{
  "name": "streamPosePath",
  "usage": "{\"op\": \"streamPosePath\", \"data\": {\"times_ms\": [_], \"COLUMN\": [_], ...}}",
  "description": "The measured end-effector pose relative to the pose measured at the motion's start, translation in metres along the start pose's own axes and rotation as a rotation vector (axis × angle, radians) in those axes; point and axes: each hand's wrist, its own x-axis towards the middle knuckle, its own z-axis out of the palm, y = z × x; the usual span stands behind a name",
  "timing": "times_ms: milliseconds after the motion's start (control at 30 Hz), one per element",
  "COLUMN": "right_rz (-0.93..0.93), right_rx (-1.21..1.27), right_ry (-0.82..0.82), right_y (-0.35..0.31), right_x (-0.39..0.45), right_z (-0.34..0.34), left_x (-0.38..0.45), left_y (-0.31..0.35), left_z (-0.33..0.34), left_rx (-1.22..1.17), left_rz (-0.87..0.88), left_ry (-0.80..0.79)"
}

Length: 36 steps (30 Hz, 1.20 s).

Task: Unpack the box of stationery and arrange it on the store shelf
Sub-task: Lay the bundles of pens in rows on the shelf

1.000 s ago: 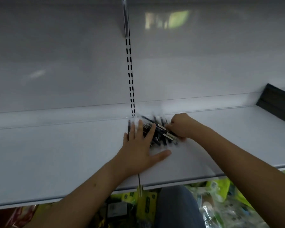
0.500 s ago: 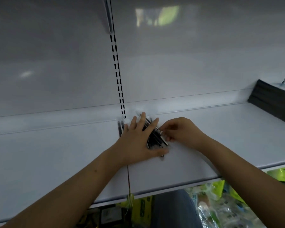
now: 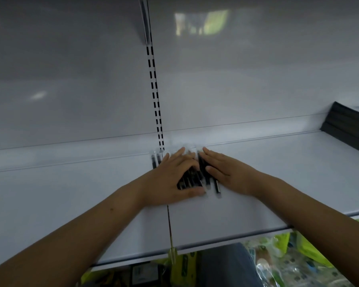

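Left hand (image 3: 170,179), centre of the frame: fingers straight and spread, palm down, lying flat over the left part of a batch of pens (image 3: 197,179), thumb extended along the near ends. Right hand (image 3: 226,172), just right of it: fingers straight, pressed against the right flank of the same batch, gripping nothing.

Pens: dark barrels with pale ends, lying side by side on the white shelf (image 3: 278,183), at the back near the slotted upright (image 3: 155,100). Two or three barrels show at the left, past the left hand's fingers; one lies slightly apart at the lower right of the batch. Blur hides the count.

Black stack (image 3: 348,127): far right of the frame, well apart from the pens.

Green packets (image 3: 288,255): lower right, below the shelf edge.

Stage, as judged: squaring loose pens into a tidy row.

Risk, as judged: round barrels roll readily. Uneven pressure from either palm could skew the row or send the outlying pen toward the shelf's front edge. Lifting both hands together could let the batch spread.
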Motion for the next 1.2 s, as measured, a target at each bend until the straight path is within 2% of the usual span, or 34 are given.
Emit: {"op": "streamPosePath", "data": {"times_ms": [133,233,333,467,600,700,833,967,1033,1200], "right_rz": [0.025,-0.043,-0.134,-0.139,-0.079,-0.089,-0.112,0.106,0.157,0.009], "right_rx": [-0.023,0.081,0.196,-0.088,-0.190,-0.177,-0.213,0.001,-0.047,-0.090], "right_ry": [0.009,0.041,-0.032,-0.173,-0.063,-0.055,-0.064,-0.005,0.002,0.040], "right_y": [-0.005,-0.015,-0.030,-0.049,-0.056,-0.052,-0.046,-0.038,-0.035,-0.070], "right_x": [0.012,0.003,-0.021,-0.030,-0.003,0.005,-0.005,-0.009,-0.001,0.036], "right_z": [0.003,-0.007,-0.019,-0.006,0.013,0.015,0.008,0.000,0.007,0.041], "left_x": [-0.005,-0.015,-0.032,-0.043,-0.038,-0.039,-0.039,-0.032,-0.029,-0.034], "left_y": [-0.005,-0.014,-0.025,-0.046,-0.050,-0.048,-0.041,-0.037,-0.037,-0.042], "left_z": [-0.005,-0.001,0.003,0.008,0.005,0.003,0.002,0.002,0.002,-0.001], "left_rx": [-0.048,0.132,0.162,0.142,0.062,-0.032,0.055,0.064,0.029,0.070], "left_rz": [0.045,0.077,-0.041,-0.153,-0.185,-0.168,-0.107,-0.192,-0.200,-0.126], "left_ry": [0.049,0.087,0.112,0.036,0.064,0.076,0.011,0.021,0.028,0.019]}}
